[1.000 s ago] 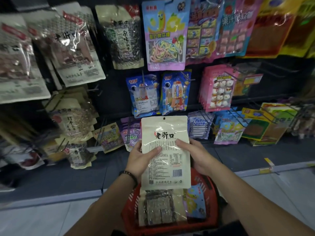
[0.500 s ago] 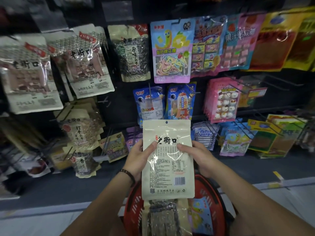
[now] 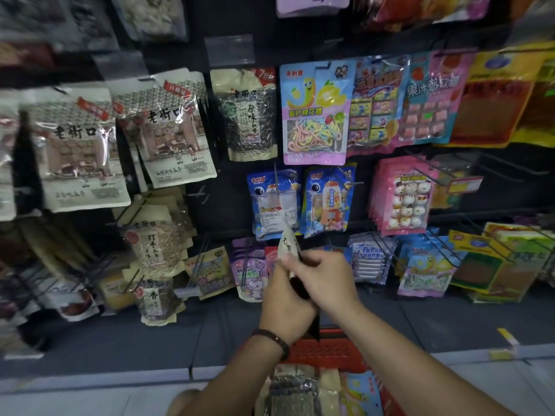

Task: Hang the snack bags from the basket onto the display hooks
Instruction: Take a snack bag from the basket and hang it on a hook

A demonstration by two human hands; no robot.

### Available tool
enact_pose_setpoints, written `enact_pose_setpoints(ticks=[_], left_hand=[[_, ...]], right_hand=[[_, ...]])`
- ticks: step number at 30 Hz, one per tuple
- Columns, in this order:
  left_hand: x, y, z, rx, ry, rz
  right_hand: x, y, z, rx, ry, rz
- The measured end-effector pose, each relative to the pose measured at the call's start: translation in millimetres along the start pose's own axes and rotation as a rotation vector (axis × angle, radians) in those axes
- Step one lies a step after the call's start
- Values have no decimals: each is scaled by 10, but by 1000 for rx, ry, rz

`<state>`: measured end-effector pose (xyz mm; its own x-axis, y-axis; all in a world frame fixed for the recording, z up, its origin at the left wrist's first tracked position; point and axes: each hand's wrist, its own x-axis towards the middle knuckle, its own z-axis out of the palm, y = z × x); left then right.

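Both hands are on one snack bag (image 3: 289, 244), held edge-on to the camera so only its thin pale top and a dark lower edge show. The left hand (image 3: 285, 298) wraps the bag from the left with fingers curled around it, and the thumb tip lies at the pale top part. The right hand (image 3: 326, 276) grips from the right, fingers curled over the bag's edge. The hands touch each other. There is a dark beaded bracelet (image 3: 273, 340) on the left wrist.

The bag sits above the red basket (image 3: 324, 352), in front of the lower rows of the rack and not on any hook. Its top tip overlaps the bottom of a blue bag (image 3: 276, 202).

The basket is at bottom centre and holds more bags: a seed bag (image 3: 297, 391) and a colourful bag (image 3: 360, 394) beside it.

The display hooks (image 3: 275, 181) are thin metal prongs, most of them loaded. Up left hang white bags (image 3: 78, 148). In the middle are a dark seed pack (image 3: 250, 115) and a pastel candy bag (image 3: 315, 115). To the right is a pink stack (image 3: 405, 199). The left edge is blurred.
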<state>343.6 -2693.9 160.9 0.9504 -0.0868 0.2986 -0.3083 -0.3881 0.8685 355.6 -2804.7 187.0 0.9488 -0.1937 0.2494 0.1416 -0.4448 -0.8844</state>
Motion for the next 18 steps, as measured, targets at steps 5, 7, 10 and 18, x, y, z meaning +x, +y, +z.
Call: enact_pose_setpoints(ticks=[5, 7, 10, 18], left_hand=[[130, -178, -70, -233, 28, -72], [163, -231, -122, -237, 103, -146], [232, -255, -316, -140, 154, -127], [375, -22, -894, -485, -76, -310]], right_hand=[[42, -101, -36, -25, -265, 62], [54, -147, -35, 9, -362, 104], [117, -123, -101, 24, -340, 22], [530, -34, -390, 324, -231, 159]])
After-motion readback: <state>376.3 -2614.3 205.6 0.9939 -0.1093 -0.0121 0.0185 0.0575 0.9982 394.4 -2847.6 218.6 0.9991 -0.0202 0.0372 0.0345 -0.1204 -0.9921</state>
